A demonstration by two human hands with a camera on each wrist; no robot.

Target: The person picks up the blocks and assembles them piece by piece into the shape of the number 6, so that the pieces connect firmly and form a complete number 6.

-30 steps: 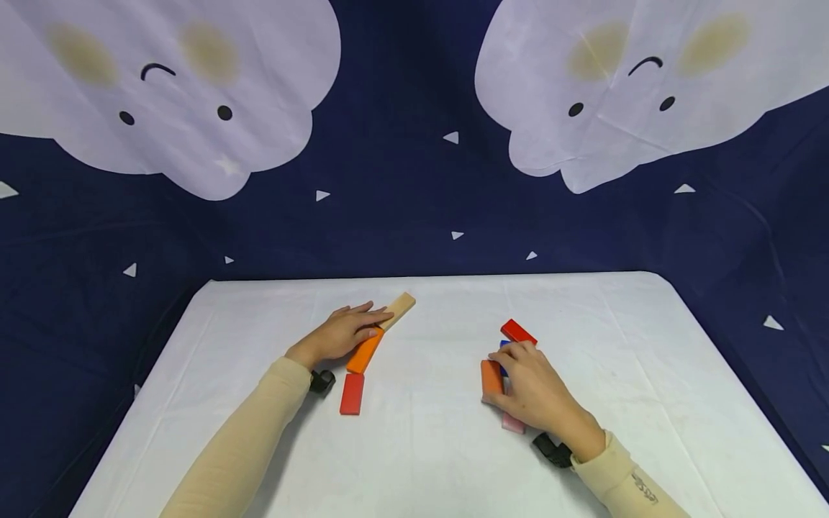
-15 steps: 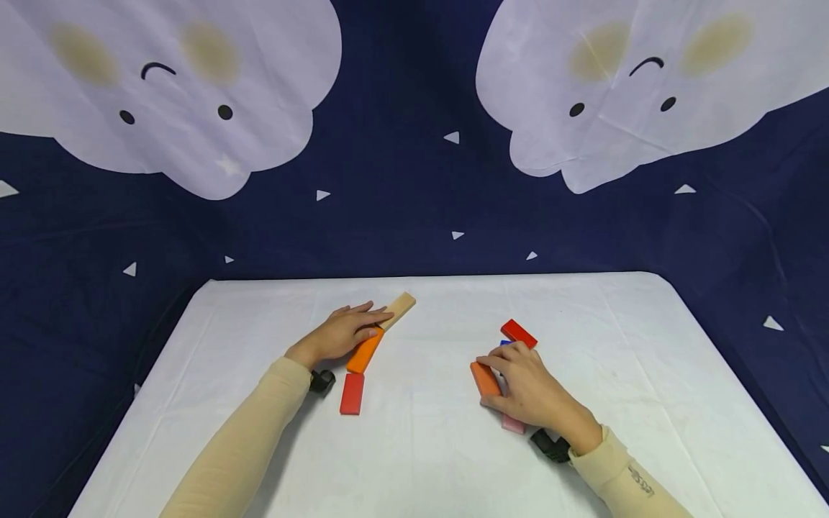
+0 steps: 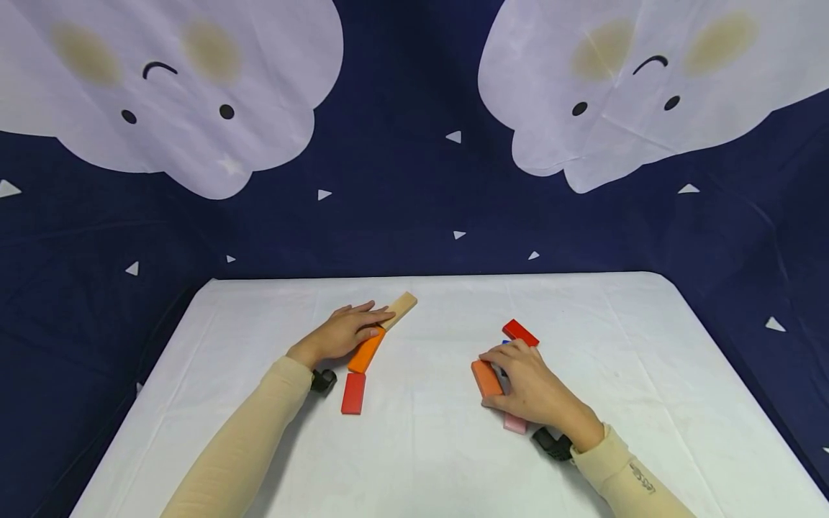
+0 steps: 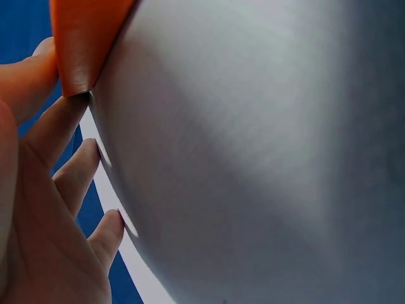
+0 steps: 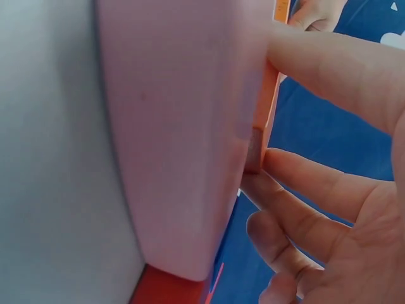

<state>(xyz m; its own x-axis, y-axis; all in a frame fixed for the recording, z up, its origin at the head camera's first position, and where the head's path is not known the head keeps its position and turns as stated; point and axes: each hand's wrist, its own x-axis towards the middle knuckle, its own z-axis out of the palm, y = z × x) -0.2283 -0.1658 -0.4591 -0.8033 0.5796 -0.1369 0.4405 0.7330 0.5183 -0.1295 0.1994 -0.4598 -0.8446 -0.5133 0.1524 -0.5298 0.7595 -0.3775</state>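
Note:
On the left, a pale wooden block (image 3: 403, 308), an orange block (image 3: 365, 352) and a red block (image 3: 353, 393) lie end to end in a bent row. My left hand (image 3: 340, 333) rests over the joint of the first two, its thumb on the orange block and a finger on the wooden one. To the right, my right hand (image 3: 531, 383) pinches another orange block (image 3: 486, 378) between thumb and fingers. Under and beside that hand are a pink block (image 5: 177, 126), a mostly hidden blue block (image 3: 506, 343) and a red block (image 3: 521, 332).
A white cloth covers the table (image 3: 414, 460). Behind it hangs a dark blue curtain (image 3: 388, 237) with printed clouds. A black wrist camera (image 3: 552, 444) sits below the right hand, another (image 3: 323, 381) below the left.
The orange block in my right hand has slid a little to the left and turned, its far end swinging left, away from the blue and pink blocks. The left hand has stayed in place.

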